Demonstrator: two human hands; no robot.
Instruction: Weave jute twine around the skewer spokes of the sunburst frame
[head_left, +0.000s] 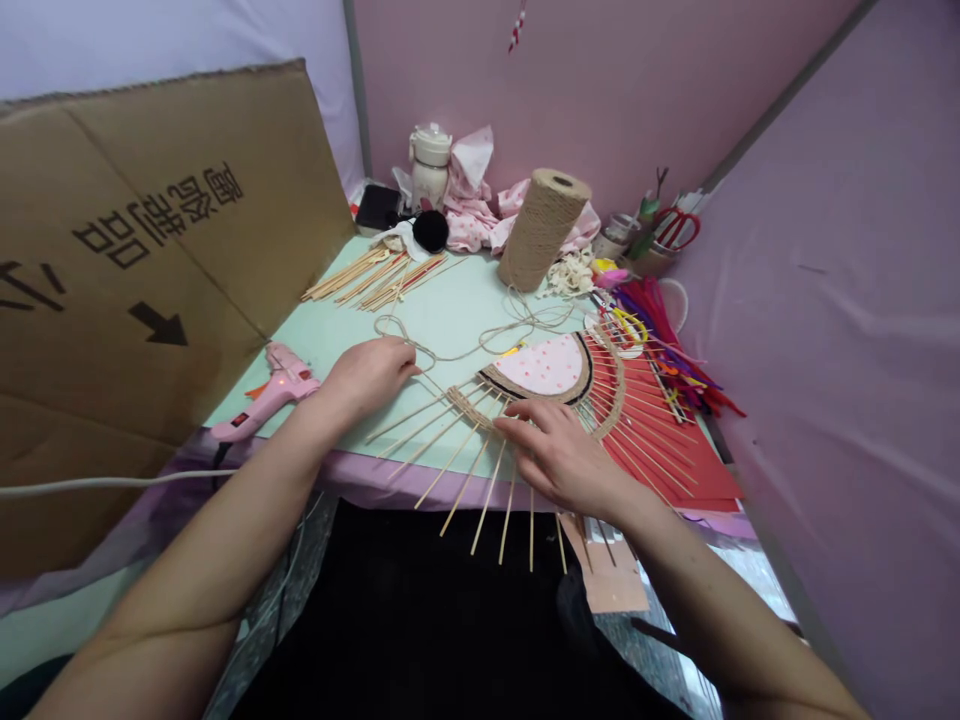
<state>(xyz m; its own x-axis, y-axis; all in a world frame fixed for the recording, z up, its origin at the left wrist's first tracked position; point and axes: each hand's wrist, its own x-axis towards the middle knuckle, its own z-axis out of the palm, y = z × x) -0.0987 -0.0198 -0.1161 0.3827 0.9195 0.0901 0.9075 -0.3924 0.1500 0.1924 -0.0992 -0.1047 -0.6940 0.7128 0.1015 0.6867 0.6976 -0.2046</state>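
A half-round craft piece lies at the table's front edge, its pink dotted fabric centre (544,365) rimmed with brown and black cord. Thin wooden sticks (491,495) fan out from it, and an outer band of woven twine (471,408) crosses them. My left hand (375,372) is closed in a pinch on the twine, left of the band. From there the strand runs to the band's end. My right hand (559,450) grips the stick fan at the woven band, thumb hidden beneath. Loose twine (457,357) loops behind, leading towards a large twine spool (544,230).
A pink glue gun (270,392) lies left, beside a standing cardboard sheet (150,250). Loose sticks (375,278), a black pompom (430,232) and a bottle (430,165) are at the back. Red sheets (697,470), coloured pipe cleaners (660,320) and red-handled scissors (677,228) are right.
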